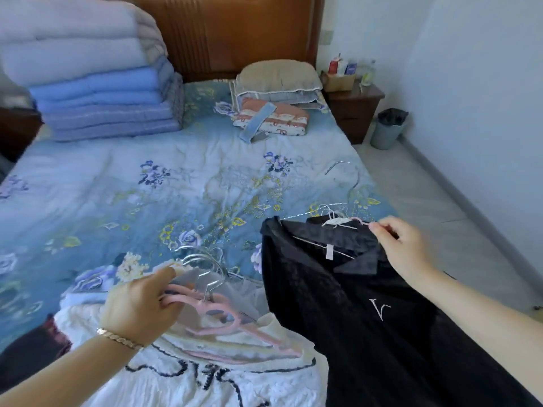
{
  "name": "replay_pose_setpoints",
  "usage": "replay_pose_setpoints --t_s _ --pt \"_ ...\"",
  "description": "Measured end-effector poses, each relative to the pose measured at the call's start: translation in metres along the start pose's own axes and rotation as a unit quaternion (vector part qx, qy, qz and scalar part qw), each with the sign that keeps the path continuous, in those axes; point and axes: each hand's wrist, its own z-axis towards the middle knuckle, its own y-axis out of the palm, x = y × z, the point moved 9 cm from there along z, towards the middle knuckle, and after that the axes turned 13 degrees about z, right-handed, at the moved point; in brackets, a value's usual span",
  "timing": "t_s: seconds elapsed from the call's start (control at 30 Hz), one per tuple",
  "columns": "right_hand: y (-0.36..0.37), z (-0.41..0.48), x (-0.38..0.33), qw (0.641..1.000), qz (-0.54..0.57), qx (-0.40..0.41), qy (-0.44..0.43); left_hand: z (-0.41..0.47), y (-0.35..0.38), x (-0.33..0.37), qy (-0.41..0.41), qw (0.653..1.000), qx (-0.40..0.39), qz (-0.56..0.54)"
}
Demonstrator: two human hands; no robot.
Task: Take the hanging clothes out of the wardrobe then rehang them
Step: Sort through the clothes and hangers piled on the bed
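My left hand sits at about 7 o'clock on the feed. Its fingers are curled round a bundle of pink hangers, whose metal hooks fan out toward 12. The bundle lies on a white garment with a dark line print, spread across the near edge of the bed. A gold bracelet rings that wrist.

My right hand is at 4 o'clock. Its thumb and forefinger pinch the end of a pale pink hanger that sits inside the collar of a black shirt. The shirt runs from the hanger down toward 5 o'clock, its left edge lapping over the white garment. I cannot tell whether it is lifted clear of the bed. It carries a small white V mark on the front.

A bare wire hanger lies alone on the floral cover at 2 o'clock, well apart from both hands. At 8 o'clock a dark red garment lies just beside the white one.

At 10 o'clock a stack of folded quilts stands against the wooden headboard. A pillow rests on folded bedding at 12. At 1 o'clock a nightstand holds small bottles, with a bin just beside it on the floor.
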Motion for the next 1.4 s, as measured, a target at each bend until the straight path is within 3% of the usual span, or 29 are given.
replay_pose_setpoints --t_s 0.23,0.4,0.6,0.77,1.17,1.3,1.4 --pt "0.0 -0.087 -0.213 0.987 0.11 0.004 -0.116 -0.098 -0.151 -0.075 -0.021 0.99 0.127 -0.058" --pt "0.032 -0.165 -0.298 0.967 0.18 -0.023 -0.178 -0.154 -0.22 -0.123 -0.052 0.966 0.206 -0.146" --pt "0.077 -0.231 -0.315 0.951 0.22 -0.107 -0.191 -0.194 -0.235 -0.159 -0.078 0.966 0.199 -0.149" --pt "0.086 -0.249 -0.321 0.949 0.211 -0.103 -0.211 -0.203 -0.215 -0.158 -0.081 0.984 0.119 -0.106" --pt "0.093 -0.256 -0.316 0.933 0.165 -0.13 -0.292 -0.193 -0.203 -0.152 -0.112 0.984 0.098 -0.102" --pt "0.094 -0.255 -0.311 0.929 0.134 -0.153 -0.31 -0.191 -0.196 -0.142 -0.081 0.988 0.088 -0.099" --pt "0.109 -0.266 -0.312 0.919 0.094 -0.173 -0.341 -0.19 -0.197 -0.115 -0.012 0.992 0.08 -0.097"
